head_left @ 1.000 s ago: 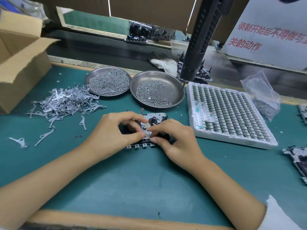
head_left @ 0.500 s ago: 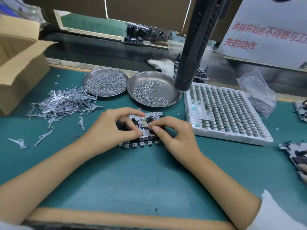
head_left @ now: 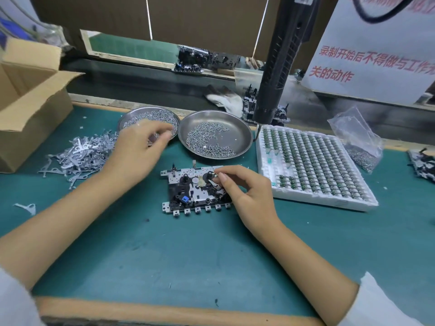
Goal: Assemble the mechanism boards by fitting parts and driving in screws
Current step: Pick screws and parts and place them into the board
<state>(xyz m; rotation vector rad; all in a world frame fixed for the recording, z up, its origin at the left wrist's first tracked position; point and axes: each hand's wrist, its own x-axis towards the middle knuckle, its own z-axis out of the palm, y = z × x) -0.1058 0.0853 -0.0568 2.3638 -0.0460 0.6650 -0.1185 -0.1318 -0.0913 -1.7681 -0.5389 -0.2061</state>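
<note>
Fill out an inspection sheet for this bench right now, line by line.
Surface: green mat, small specks on it.
Job's things: mechanism board flat at centre; two steel dishes of screws; white tray of small parts; pile of metal levers.
Clutter: open cardboard box, plastic bag, glove.
Grippers: left hand reaching over left dish; right hand pinching a part on the board.
Cables: black loop top right.
Surroundings: hanging electric screwdriver, printed sign.

2 hands: left hand (head_left: 138, 149), right hand (head_left: 249, 194). 1 mechanism board (head_left: 188, 191) in front. 2 steel dishes w/ screws: left dish (head_left: 124, 120), right dish (head_left: 242, 130). 1 white parts tray (head_left: 329, 203), 1 cardboard box (head_left: 35, 109), 1 hanging screwdriver (head_left: 280, 67).
</note>
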